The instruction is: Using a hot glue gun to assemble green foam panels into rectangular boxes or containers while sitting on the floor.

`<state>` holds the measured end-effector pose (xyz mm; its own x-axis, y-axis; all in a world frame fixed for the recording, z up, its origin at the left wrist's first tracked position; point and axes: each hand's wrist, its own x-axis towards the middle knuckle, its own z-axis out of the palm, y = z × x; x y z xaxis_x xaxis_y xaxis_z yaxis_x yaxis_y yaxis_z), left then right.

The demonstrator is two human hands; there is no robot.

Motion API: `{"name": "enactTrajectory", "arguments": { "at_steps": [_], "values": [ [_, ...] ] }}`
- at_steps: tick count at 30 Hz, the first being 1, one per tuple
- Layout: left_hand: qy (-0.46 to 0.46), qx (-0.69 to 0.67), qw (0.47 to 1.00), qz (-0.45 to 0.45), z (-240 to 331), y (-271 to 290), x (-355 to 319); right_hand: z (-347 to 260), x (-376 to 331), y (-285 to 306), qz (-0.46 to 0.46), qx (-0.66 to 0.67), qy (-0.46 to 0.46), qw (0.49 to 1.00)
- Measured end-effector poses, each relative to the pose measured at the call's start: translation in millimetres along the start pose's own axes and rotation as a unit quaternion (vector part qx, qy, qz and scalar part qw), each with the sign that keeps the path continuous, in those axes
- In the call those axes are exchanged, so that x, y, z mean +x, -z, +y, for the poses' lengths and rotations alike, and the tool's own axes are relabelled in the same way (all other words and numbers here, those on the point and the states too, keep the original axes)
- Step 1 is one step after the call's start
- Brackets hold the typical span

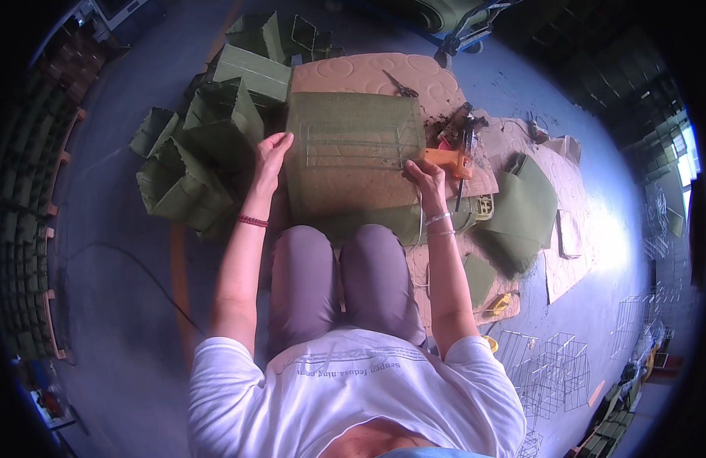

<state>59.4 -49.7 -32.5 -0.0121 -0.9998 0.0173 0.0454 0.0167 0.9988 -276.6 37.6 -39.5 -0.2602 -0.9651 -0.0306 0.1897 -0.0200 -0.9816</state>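
Observation:
In front of my knees lies a green fabric sheet (353,111), spread flat with a thin rectangular wire frame (351,145) on top of it. The sheet's left edge is pinched by my left hand (271,156), fingertips together. At its right edge my right hand (428,182) grips with the thumb on top; its other fingers are partly hidden. Just beyond that hand is an orange glue gun (442,159), close to my fingers but apart from their grip as far as I can see. More green fabric (368,224) hangs below the sheet, against my knees.
Several green fabric boxes (223,114) crowd the left side. Scissors (401,85) lie on cardboard (353,70) beyond the sheet. Folded green fabric (521,210) and a yellow tool (499,304) are at right, with wire frames (555,366) on the floor. A dark cable (151,275) crosses the left floor.

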Motion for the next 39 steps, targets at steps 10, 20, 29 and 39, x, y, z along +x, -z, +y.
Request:
{"name": "enactTrajectory", "arguments": {
  "at_steps": [10,20,29,39],
  "values": [
    [-0.005,-0.058,0.998,0.017,-5,-7,-23,2,-2,-2,0.008,-0.016,0.022,1.000],
    [-0.010,-0.067,0.997,0.021,-7,-9,-27,-3,-10,-3,0.014,-0.005,0.036,0.999],
    [-0.014,-0.067,0.997,0.019,-5,-9,-26,-6,-7,-3,0.017,0.012,0.055,0.998],
    [-0.024,-0.077,0.996,0.034,-8,-15,-28,13,-4,3,0.025,0.014,0.022,0.999]
  ]
}}
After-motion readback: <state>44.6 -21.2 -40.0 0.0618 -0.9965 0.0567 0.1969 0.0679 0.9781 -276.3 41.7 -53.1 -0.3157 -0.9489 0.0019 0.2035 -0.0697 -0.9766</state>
